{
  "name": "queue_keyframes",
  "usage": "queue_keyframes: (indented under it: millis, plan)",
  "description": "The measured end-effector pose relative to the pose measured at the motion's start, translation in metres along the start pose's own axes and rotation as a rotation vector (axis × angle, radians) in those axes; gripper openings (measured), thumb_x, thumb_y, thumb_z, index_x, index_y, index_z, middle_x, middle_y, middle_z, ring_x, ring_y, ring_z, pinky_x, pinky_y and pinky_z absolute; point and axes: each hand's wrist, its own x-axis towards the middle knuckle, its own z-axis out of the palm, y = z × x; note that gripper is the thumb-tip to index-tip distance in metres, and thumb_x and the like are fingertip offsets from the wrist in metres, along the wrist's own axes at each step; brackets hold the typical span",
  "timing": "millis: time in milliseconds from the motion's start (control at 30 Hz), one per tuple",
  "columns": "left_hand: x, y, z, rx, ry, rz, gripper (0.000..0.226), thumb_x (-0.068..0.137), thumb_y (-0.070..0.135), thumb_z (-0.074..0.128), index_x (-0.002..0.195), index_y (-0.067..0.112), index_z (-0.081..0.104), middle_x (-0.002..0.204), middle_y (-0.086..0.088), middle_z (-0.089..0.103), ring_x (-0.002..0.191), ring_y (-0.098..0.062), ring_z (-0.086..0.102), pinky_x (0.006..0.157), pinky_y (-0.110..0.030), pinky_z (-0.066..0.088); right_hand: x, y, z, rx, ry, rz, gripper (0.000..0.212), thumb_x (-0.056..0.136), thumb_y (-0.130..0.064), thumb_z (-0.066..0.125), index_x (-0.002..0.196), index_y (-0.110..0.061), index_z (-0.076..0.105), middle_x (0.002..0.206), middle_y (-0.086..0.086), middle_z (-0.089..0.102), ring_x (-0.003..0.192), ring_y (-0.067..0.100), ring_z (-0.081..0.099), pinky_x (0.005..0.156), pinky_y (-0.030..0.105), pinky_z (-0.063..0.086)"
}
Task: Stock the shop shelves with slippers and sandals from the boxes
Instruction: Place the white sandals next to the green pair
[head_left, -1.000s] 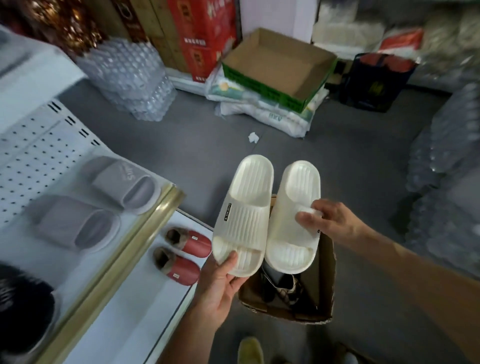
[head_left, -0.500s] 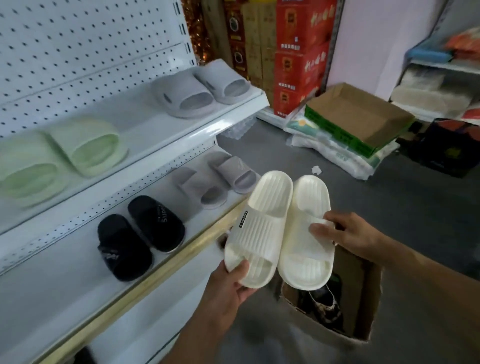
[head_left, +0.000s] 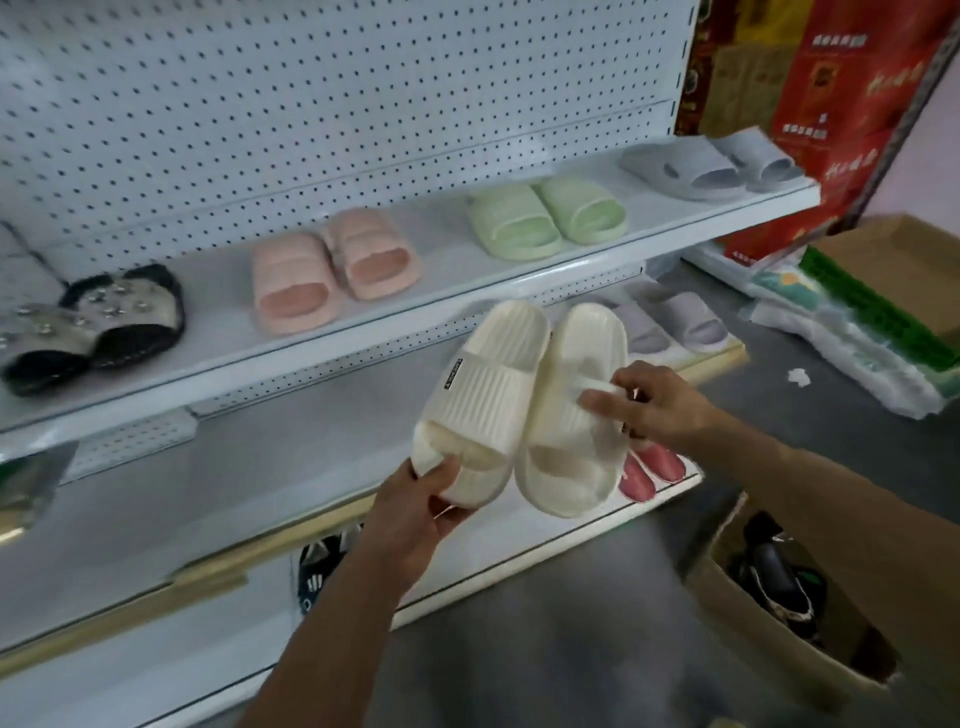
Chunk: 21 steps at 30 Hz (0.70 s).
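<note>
While the upper shelf (head_left: 675, 228) carries pairs of studded black (head_left: 98, 327), pink (head_left: 332, 275), green (head_left: 545, 215) and grey slippers (head_left: 717, 163) in a row along its length, I see two cream slippers held side by side in the air before the middle shelf (head_left: 291, 447). My left hand (head_left: 415, 514) pinches the heel of the left cream slipper (head_left: 483, 400), thumb on top; my right hand (head_left: 654, 402) grips the strap of the right cream slipper (head_left: 569, 415), fingers curled round it. Both point their toes up and slightly right, towards the shelving, long axes nearly parallel, edges touching. A cardboard box (head_left: 769, 639) holding dark footwear stands on the floor at lower right, and red slippers (head_left: 649, 467) lie on the bottom shelf just under the right hand.
</note>
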Motion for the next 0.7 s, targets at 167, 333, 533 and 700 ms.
queue_keyframes:
  millis: [167,333,533,700]
  plan:
    - [-0.061,0.038,-0.096,-0.142,0.077,0.035,0.042,0.087,0.004,0.059,0.129,0.004,0.054,0.121,-0.015,0.064,0.11,-0.031,0.061,0.07,-0.037,0.062,-0.011,-0.082,0.089,-0.007,-0.163,-0.12,0.046,0.08,-0.044,0.072,0.064,-0.006,0.052,0.06,0.001,0.046,0.053,0.006,0.048,0.053,0.021,0.041]
    - [-0.115,0.066,-0.168,-0.202,0.155,0.105,0.033,0.092,0.003,0.056,0.125,0.006,0.055,0.12,-0.016,0.064,0.114,-0.035,0.059,0.074,-0.042,0.061,-0.012,-0.144,0.163,-0.091,-0.211,-0.21,0.042,0.076,-0.055,0.07,0.061,-0.017,0.059,0.066,-0.004,0.053,0.059,0.007,0.052,0.063,0.025,0.042]
    - [-0.167,0.086,-0.23,-0.263,0.257,0.23,0.034,0.088,0.005,0.06,0.123,0.006,0.058,0.113,-0.014,0.069,0.1,-0.029,0.066,0.078,-0.04,0.06,-0.014,-0.21,0.233,-0.137,-0.347,-0.325,0.036,0.078,-0.051,0.069,0.058,-0.024,0.055,0.069,-0.004,0.054,0.058,0.005,0.051,0.06,0.023,0.042]
    - [-0.199,0.105,-0.281,-0.371,0.36,0.321,0.037,0.083,0.006,0.063,0.12,0.008,0.059,0.115,-0.015,0.068,0.101,-0.03,0.066,0.07,-0.036,0.06,-0.003,-0.266,0.298,-0.146,-0.475,-0.432,0.047,0.072,-0.057,0.067,0.066,-0.011,0.056,0.077,0.001,0.053,0.064,0.012,0.051,0.06,0.024,0.04]
